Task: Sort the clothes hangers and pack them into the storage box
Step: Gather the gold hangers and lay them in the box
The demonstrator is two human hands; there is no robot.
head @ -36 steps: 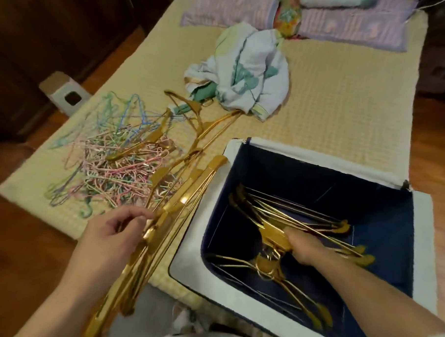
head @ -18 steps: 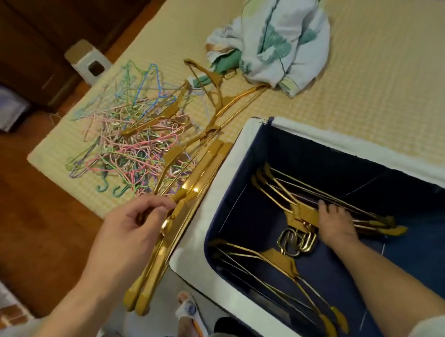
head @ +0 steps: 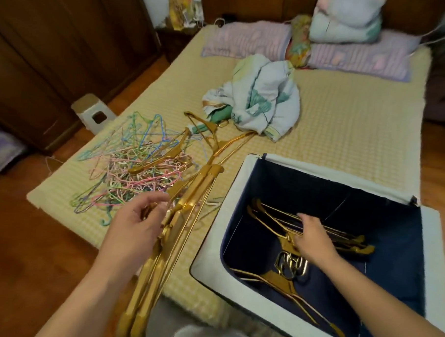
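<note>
Both hands are shifting only slightly since half a sec ago — right hand is now lying flat, fingers straight, pressing the gold hangers in the box, while left hand is pinching the gold bundle on the bed. Storage box is holding approx two stacks; the coloured wire hangers are still waiting, unsorted — maybe a third done.
</note>
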